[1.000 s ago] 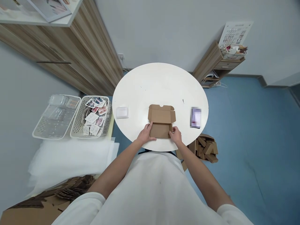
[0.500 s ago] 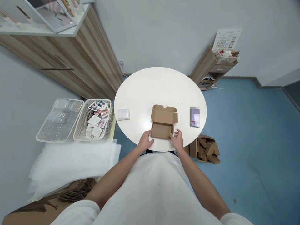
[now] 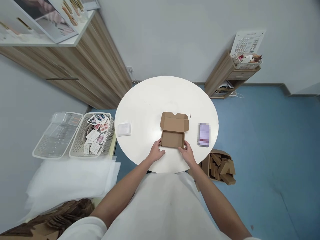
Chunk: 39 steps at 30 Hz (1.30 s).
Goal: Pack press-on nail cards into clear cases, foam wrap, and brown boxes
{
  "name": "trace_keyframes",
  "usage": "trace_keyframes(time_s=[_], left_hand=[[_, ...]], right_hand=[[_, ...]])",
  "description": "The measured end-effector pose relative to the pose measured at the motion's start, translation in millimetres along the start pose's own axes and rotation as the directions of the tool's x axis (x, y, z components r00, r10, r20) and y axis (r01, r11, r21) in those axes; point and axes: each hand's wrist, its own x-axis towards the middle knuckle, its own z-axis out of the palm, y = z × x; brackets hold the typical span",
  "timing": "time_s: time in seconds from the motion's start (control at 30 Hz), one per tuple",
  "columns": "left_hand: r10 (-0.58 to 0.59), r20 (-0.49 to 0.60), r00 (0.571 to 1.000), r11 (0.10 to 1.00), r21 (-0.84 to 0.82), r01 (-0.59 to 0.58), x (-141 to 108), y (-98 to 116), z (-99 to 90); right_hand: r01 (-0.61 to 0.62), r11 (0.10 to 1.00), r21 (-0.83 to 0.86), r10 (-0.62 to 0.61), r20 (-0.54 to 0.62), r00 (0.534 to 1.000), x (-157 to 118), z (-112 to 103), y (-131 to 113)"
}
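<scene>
A small brown cardboard box [image 3: 172, 138] lies on the white round table [image 3: 140, 100] in front of me, its lid [image 3: 174, 124] folded back and its inside bare. My left hand [image 3: 156, 151] rests by the box's front left corner, fingertips against the side and thumb stretched away from it. At the front right corner, my right hand [image 3: 187, 153] has its fingers along the side wall and its thumb at the front edge, gripping the corner.
A clear plastic case [image 3: 124, 129] sits on the table's left, and a blurred purple packet [image 3: 204, 134] on its right. Left of the table are a basket of printed cards [image 3: 96, 135] and a basket of clear cases [image 3: 58, 133]. A carton of folded boxes [image 3: 221, 166] stands at lower right.
My right hand's fingers have closed in against the box's right side; before, they were lifted apart from it. The left hand stays beside the box. The view has shifted slightly.
</scene>
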Motion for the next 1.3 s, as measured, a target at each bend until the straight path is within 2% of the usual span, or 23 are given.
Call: trace_keyframes(time_s=[0.23, 0.57, 0.73, 0.8, 0.9, 0.97, 1.03, 1.1, 1.13, 1.2, 1.27, 1.3], left_hand=[[-0.028, 0.006, 1.0, 0.988, -0.153, 0.029, 2.1, 9.0, 11.6], [-0.062, -0.045, 0.997, 0.986, -0.159, 0.054, -3.1, 9.1, 21.7], [-0.071, -0.014, 0.997, 0.983, -0.169, 0.068, -6.6, 7.6, 20.6], [-0.061, -0.013, 0.998, 0.98, -0.19, 0.058, -8.5, 5.5, 19.7], [-0.036, -0.041, 0.998, 0.972, -0.232, 0.026, -12.0, -0.8, 16.4], [-0.025, -0.085, 0.996, 0.967, -0.253, 0.003, -14.1, -7.3, 9.5], [-0.021, -0.169, 0.985, 0.969, -0.246, -0.021, -15.5, -16.3, -4.2], [-0.031, -0.317, 0.948, 0.978, -0.205, -0.037, -16.1, -28.3, -26.1], [-0.042, -0.406, 0.913, 0.983, -0.179, -0.034, -16.1, -35.5, -39.9], [-0.08, -0.582, 0.809, 0.99, -0.139, -0.002, -14.6, -51.7, -71.2], [-0.125, -0.698, 0.705, 0.99, -0.131, 0.046, -10.7, -68.6, -103.8], [-0.145, -0.723, 0.675, 0.988, -0.14, 0.061, -7.8, -76.5, -119.3]], right_hand=[[0.036, 0.999, 0.022, -0.037, 0.03, 0.999, 16.1, -14.0, 11.1], [0.083, 0.995, -0.054, -0.08, 0.049, 0.996, 16.9, -10.3, 23.4], [0.13, 0.984, -0.123, -0.133, -0.022, 0.991, 9.8, -14.5, 17.2], [0.193, 0.967, -0.164, -0.209, -0.085, 0.974, 3.1, -17.2, 10.2], [0.359, 0.909, -0.213, -0.388, -0.116, 0.914, -7.4, -15.9, -5.8], [0.469, 0.856, -0.216, -0.492, -0.064, 0.868, -12.2, -7.6, -19.5], [0.547, 0.814, -0.197, -0.549, 0.047, 0.835, -14.2, 8.5, -35.2], [0.58, 0.798, -0.167, -0.55, 0.192, 0.813, -13.9, 32.6, -52.2], [0.576, 0.803, -0.152, -0.53, 0.262, 0.807, -13.2, 47.0, -60.9], [0.535, 0.835, -0.126, -0.458, 0.379, 0.804, -10.8, 79.3, -77.5], [0.453, 0.884, -0.115, -0.356, 0.462, 0.812, -7.2, 113.8, -91.9], [0.398, 0.91, -0.112, -0.299, 0.486, 0.821, -5.0, 131.2, -98.1]])
